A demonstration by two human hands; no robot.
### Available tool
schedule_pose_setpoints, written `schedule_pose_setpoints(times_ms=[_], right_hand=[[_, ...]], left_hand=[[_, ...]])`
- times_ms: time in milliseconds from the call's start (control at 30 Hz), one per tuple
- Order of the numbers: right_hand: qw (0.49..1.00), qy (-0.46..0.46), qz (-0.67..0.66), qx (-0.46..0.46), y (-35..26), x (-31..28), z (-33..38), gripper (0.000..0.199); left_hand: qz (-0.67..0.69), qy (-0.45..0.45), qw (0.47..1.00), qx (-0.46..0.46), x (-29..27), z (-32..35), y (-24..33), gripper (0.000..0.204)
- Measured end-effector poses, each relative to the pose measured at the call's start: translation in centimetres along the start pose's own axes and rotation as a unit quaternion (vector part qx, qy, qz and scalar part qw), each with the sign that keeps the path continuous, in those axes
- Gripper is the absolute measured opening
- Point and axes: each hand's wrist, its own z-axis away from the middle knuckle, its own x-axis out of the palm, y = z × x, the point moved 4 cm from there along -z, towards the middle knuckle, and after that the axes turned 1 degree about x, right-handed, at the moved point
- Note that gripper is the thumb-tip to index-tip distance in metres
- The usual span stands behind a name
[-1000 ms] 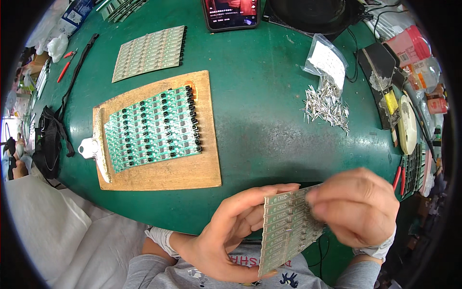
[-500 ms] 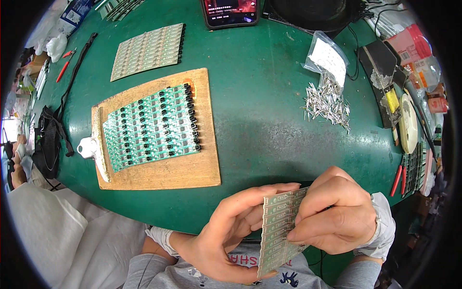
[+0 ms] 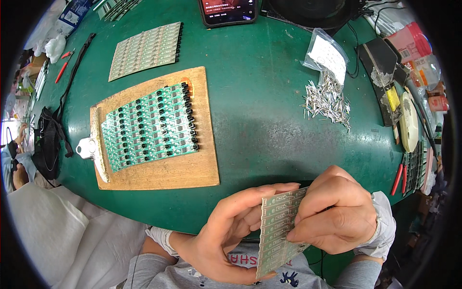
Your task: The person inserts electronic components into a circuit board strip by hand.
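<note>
A green circuit board panel (image 3: 275, 231) stands tilted near the front edge of the table, marked with rows of printed outlines. My left hand (image 3: 219, 236) grips it by its top and bottom edges, thumb below and fingers above. Thumb and forefinger of my right hand (image 3: 337, 216) are pinched against the panel's face; whatever lies between them is too small or hidden to make out. To the left, a wooden clipboard (image 3: 202, 173) bears a green circuit board panel (image 3: 149, 127) fitted with rows of black components.
Loose metal pins (image 3: 327, 103) spill from a clear plastic bag (image 3: 327, 53) at the right. Another board panel (image 3: 144, 50) lies behind the clipboard. A phone (image 3: 228, 12) stands at the back. Red-handled pliers (image 3: 62, 70) lie far left, and red handles (image 3: 399, 179) show at the right edge.
Both hands keep nearly the same hold on the panel, which has turned very slightly. The table and the things on it appear shifted a little to the left in the view.
</note>
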Motion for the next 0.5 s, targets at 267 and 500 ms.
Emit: schedule_pose_setpoints(times_ms=[267,500], right_hand=[[1.000,-0.003,0.009,-0.015,0.08,0.13,0.10,0.022],[0.988,0.034,0.102,-0.110,-0.42,0.52,0.64,0.026]], left_hand=[[0.045,-0.042,0.998,-0.001,0.33,-0.90,0.35,0.106],[0.048,-0.041,0.998,0.002,0.55,-0.93,0.39,0.108]])
